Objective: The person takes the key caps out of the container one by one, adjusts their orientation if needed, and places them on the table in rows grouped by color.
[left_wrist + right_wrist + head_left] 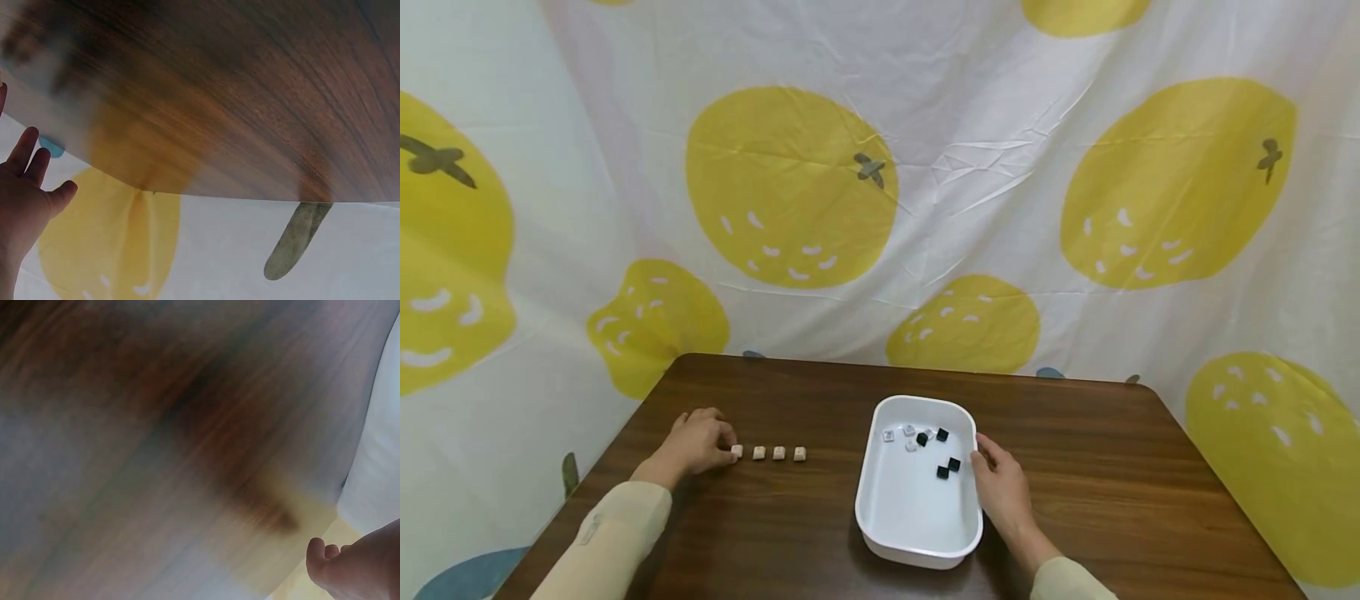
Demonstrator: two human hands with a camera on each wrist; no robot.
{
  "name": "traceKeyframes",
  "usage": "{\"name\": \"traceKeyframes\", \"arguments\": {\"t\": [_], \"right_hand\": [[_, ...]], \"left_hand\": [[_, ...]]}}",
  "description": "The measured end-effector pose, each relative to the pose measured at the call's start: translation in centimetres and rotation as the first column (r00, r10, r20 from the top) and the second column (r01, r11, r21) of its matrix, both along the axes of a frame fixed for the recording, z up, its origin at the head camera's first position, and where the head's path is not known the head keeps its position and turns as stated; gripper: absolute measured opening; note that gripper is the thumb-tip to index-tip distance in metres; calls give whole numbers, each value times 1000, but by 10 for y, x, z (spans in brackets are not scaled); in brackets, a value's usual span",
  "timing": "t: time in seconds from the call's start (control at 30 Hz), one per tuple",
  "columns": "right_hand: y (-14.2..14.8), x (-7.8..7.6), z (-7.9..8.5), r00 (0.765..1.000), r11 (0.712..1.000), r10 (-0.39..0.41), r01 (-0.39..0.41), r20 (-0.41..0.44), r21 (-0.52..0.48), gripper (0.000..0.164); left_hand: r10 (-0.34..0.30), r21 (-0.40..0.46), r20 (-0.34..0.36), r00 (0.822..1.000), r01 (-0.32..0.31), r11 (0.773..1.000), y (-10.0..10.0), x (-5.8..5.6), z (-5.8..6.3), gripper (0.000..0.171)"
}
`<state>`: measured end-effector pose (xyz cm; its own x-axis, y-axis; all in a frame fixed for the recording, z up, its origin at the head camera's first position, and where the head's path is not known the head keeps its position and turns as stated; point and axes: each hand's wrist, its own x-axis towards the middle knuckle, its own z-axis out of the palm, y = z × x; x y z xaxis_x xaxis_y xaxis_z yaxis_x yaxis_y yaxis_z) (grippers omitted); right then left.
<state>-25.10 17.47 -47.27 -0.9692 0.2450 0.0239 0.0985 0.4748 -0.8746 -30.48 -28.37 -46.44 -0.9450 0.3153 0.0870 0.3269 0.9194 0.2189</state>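
Four small beige keycaps (768, 452) lie in a row on the dark wooden table (760, 533). My left hand (727, 442) rests at the row's left end, fingertips touching the leftmost keycap (737, 451). In the left wrist view the left hand's fingers (28, 164) look loosely extended. A white tray (887, 525) holds several black keycaps (953, 464) and pale keycaps (910, 431) at its far end. My right hand (988, 467) lies flat against the tray's right wall, holding nothing. The right wrist view is blurred and shows only the hand's edge (356, 562) beside the tray (381, 462).
A lemon-print cloth (880, 208) hangs behind the table and along both sides. The table's left edge (250, 195) runs close to my left hand. Bare wood (1112, 467) stretches to the right of the tray and in front of the keycap row.
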Motion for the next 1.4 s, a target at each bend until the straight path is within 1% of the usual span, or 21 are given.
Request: {"name": "traceKeyframes", "arguments": {"t": [0.3, 0.47, 0.73, 0.93, 1.2, 1.4], "right_hand": [[0, 1, 0, 1000, 1000, 6, -6, -2, -13, 44], [0, 1, -1, 1000, 1000, 11, -11, 10, -18, 45], [1, -1, -4, 1000, 1000, 12, -12, -8, -7, 45], [1, 0, -4, 1000, 1000, 17, -17, -6, -9, 45], [0, 1, -4, 997, 1000, 23, -24, -77, -8, 42], [-1, 2, -4, 998, 1000, 18, -19, -68, -19, 43]], "left_hand": [[2, -36, 13, 1000, -1, 999, 7, -2, -2, 13], [10, -38, 13, 1000, -9, 999, 8, -1, -2, 14], [16, -51, 18, 1000, -15, 999, 9, -2, -2, 14], [19, -55, 22, 1000, -17, 998, 8, -3, -3, 15], [30, -72, 35, 999, -28, 997, 6, -3, -2, 18], [26, -62, 47, 999, -23, 998, 6, -2, 2, 17]]}}
